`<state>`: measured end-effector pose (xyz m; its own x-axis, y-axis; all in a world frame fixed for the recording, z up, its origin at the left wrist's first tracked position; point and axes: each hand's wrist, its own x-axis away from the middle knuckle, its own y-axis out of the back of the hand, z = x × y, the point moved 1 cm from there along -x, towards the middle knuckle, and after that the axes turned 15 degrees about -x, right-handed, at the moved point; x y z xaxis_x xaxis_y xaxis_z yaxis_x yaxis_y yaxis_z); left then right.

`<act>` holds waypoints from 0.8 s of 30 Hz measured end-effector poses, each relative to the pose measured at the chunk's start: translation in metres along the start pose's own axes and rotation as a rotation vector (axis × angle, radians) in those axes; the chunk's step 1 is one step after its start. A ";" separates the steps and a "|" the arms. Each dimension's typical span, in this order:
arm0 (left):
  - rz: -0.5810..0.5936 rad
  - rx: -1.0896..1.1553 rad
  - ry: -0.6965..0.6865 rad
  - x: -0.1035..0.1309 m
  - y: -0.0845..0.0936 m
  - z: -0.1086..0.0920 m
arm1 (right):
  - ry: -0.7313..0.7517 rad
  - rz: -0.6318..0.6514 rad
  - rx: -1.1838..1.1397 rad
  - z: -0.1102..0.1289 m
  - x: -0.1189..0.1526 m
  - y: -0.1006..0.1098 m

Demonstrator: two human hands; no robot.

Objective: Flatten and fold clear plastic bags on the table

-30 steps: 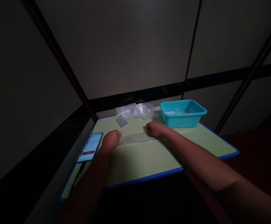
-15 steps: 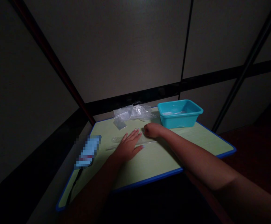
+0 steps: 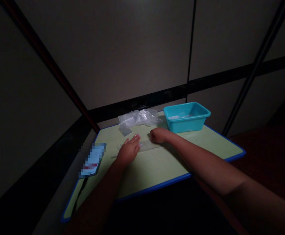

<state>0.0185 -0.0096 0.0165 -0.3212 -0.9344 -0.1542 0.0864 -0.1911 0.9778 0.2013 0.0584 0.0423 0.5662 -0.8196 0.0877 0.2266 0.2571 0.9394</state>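
Clear plastic bag [image 3: 147,146] lies flat on the table [image 3: 154,173], nearer the person than the blue tub [image 3: 187,124]. Left hand [image 3: 128,151] rests on it, fingers extended. Right hand [image 3: 159,135], apart from the left, is curled at its right part; grip cannot be determined.

A home is suggested by the small blue-edged table [image 3: 157,169] placed before tall wardrobe-like panels [image 3: 132,55] in dim light

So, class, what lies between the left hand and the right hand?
A stretch of clear plastic lies there on the table, as the head view shows.
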 end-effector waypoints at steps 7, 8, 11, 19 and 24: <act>0.097 -0.004 -0.055 0.002 -0.006 -0.003 | -0.002 0.012 -0.006 0.001 0.001 0.001; 0.108 -0.001 -0.053 0.002 -0.007 -0.003 | -0.003 0.014 -0.008 0.001 0.001 0.001; 0.147 0.016 -0.052 0.003 -0.008 -0.002 | -0.005 0.006 -0.012 0.000 0.000 0.000; 0.229 0.013 -0.050 0.005 -0.010 -0.002 | 0.007 0.014 0.003 -0.002 0.000 0.001; 0.230 -0.005 -0.044 0.005 -0.010 -0.003 | -0.017 0.018 -0.003 -0.007 -0.002 0.003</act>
<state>0.0183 -0.0132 0.0052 -0.3336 -0.9394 0.0791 0.1666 0.0239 0.9857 0.2062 0.0641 0.0429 0.5564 -0.8235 0.1107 0.2186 0.2736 0.9367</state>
